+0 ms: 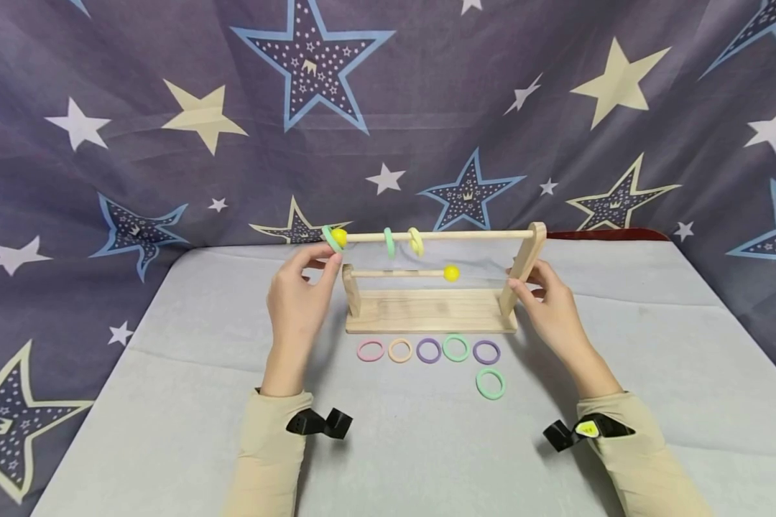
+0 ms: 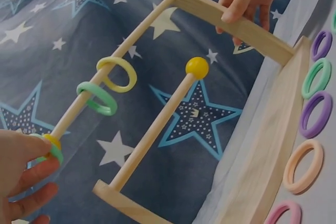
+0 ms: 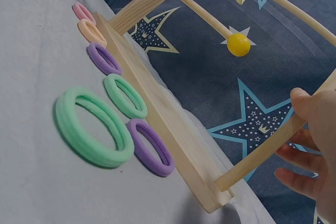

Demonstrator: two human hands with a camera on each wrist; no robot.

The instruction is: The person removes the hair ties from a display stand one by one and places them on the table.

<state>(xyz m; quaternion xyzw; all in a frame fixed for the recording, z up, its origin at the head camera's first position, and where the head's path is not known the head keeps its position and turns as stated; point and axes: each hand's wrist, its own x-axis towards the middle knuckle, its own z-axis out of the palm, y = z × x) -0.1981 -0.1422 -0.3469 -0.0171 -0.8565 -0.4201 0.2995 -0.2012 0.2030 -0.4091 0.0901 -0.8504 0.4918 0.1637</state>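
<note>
Apparently the work is partway along: on the upper pale wooden rod [image 1: 472, 235] of the stand, one mint-green soft ring [image 1: 390, 243] and a pale yellow soft ring [image 1: 417, 243] already hang side by side, near the middle. A third, also mint-green soft ring [image 1: 326, 234], is at the round yellow ball [image 1: 340, 238] that tips this rod, pinched between the thumb and fingers of the left hand [image 1: 300, 294]; it looks to be around the ball, though the fingers partly hide how far over it sits. Meanwhile the right hand [image 1: 550, 301] grips the tall wooden upright [image 1: 525, 262] that bears the rod, thumb in front and fingers behind, seemingly to steady it. Below, the shorter wooden rod [image 1: 388, 273] with its own yellow ball [image 1: 451, 273] carries no ring. Judging by that, what is left includes sliding the held ring past the ball and dealing with six more on the pale grey cloth: a pink ring [image 2: 274, 216], a peach ring [image 2: 290, 169], two purple rings [image 3: 144, 156] and a green ring [image 3: 116, 100] in a row before the wooden base board [image 1: 427, 312], plus another green ring [image 3: 79, 142] set nearer the person.
</note>
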